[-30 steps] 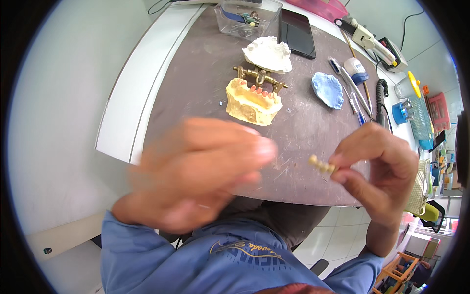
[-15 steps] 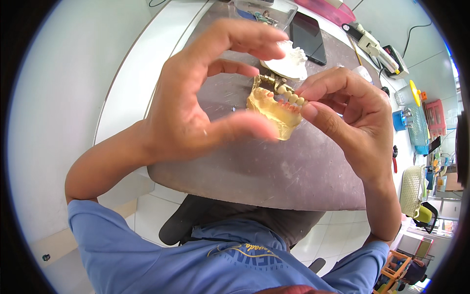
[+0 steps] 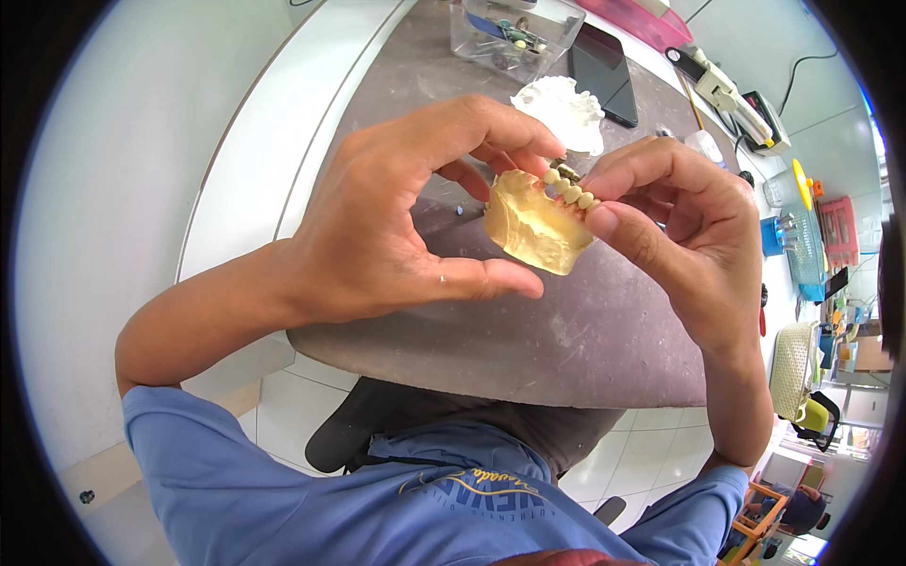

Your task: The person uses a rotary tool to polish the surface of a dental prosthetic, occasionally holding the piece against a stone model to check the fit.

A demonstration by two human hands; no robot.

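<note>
A yellowish dental cast (image 3: 538,231) with pink gum areas is tilted between my hands, its base turned toward me. A row of tooth-coloured crowns (image 3: 571,194) runs along its upper right edge. My right hand (image 3: 675,212) pinches the end of that row between thumb and forefinger. Curved around the cast's left side, my left hand (image 3: 406,212) keeps its thumb well apart from its fingers. Those fingertips reach behind the cast's upper edge, where contact is partly hidden. Behind the crowns shows a brass-coloured articulator (image 3: 566,170). A white plaster cast (image 3: 563,111) lies just beyond.
A clear plastic box (image 3: 514,42) with small tools and parts sits at the far side of the brown work surface (image 3: 491,349). Next to it lies a black phone (image 3: 602,75). A white handheld device (image 3: 722,94), baskets (image 3: 795,363) and a blue holder (image 3: 776,236) stand to the right.
The dental cast has tipped, showing more of its base. My left hand has lowered and its fingers have drawn in toward the cast. My right hand keeps its pinch on the crowns.
</note>
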